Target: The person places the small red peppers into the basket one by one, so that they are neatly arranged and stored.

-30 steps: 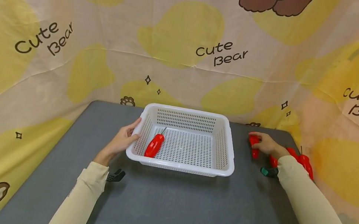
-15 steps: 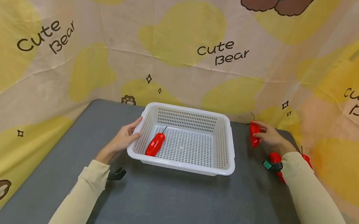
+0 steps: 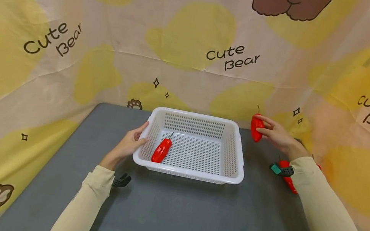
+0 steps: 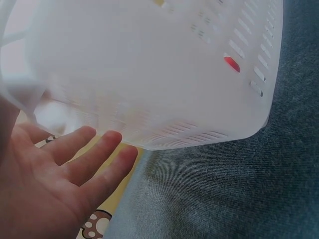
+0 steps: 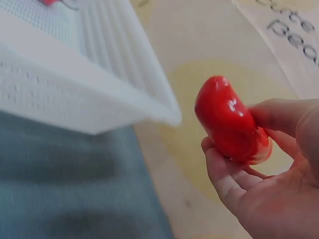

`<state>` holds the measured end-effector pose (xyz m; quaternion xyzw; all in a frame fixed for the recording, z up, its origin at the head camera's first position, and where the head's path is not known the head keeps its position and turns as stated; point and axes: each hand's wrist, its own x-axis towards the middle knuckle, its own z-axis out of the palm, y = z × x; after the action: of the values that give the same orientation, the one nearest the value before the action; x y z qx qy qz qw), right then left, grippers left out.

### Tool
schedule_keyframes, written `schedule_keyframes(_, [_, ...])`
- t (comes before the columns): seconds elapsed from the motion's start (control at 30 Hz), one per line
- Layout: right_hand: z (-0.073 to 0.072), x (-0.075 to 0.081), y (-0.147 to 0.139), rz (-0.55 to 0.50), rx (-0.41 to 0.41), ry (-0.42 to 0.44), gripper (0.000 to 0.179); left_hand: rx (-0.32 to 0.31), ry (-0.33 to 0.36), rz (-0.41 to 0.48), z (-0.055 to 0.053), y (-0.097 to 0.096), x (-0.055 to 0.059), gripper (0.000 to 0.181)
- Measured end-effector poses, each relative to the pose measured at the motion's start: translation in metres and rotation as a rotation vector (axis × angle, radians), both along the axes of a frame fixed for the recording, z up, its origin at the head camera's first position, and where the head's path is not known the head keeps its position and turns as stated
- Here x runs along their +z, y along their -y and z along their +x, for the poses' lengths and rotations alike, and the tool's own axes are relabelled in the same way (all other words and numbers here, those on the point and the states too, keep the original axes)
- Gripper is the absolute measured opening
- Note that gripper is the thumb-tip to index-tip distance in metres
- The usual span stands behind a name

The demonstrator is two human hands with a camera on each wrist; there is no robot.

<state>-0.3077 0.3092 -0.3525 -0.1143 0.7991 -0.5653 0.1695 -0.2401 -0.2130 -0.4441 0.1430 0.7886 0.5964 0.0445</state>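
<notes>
A white perforated plastic basket (image 3: pixel 186 172) sits on the dark grey table, with one red chili pepper (image 3: pixel 161 150) lying in its left part. My left hand (image 3: pixel 128 143) holds the basket's left rim, thumb over the edge; in the left wrist view its fingers (image 4: pixel 107 149) lie along the outer wall. To the right of the basket, my right hand (image 3: pixel 276 135) pinches another red pepper (image 3: pixel 256 127) between thumb and fingers, raised above the table with its stem up. In the right wrist view this pepper (image 5: pixel 227 119) is glossy and close to the basket's corner.
More red peppers (image 3: pixel 289 180) lie on the right of the table, partly hidden behind my right wrist and sleeve. A printed cloth (image 3: pixel 188 35) hangs right behind the table (image 3: pixel 173 214) and along its sides.
My right hand has lifted the pepper off the table and carried it up and slightly left toward the basket. The left hand has kept its hold on the rim.
</notes>
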Motion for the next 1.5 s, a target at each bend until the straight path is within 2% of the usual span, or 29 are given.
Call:
schedule_keyframes(0.23, [0.004, 0.01, 0.033, -0.024, 0.054, -0.019, 0.065, 0.002, 0.002, 0.005, -0.001, -0.002, 0.0, 0.07])
schedule_keyframes(0.47, [0.002, 0.008, 0.07, -0.011, 0.173, -0.053, 0.067, -0.001, -0.019, -0.006, -0.001, -0.002, -0.002, 0.07])
schedule_keyframes(0.67, [0.001, 0.004, 0.105, -0.022, 0.241, -0.028, 0.071, 0.005, -0.016, -0.015, 0.001, -0.002, 0.0, 0.07])
schedule_keyframes(1.0, [-0.002, -0.012, 0.151, 0.039, 0.304, 0.035, 0.075, 0.011, -0.015, -0.013, 0.001, -0.003, 0.0, 0.07])
schedule_keyframes(1.3, [-0.004, -0.017, 0.175, 0.091, 0.305, 0.06, 0.067, 0.021, 0.006, -0.014, 0.001, -0.004, 0.001, 0.07])
schedule_keyframes(1.5, [-0.007, -0.029, 0.189, 0.086, 0.322, 0.072, 0.066, 0.029, 0.004, -0.015, 0.001, -0.005, 0.001, 0.07])
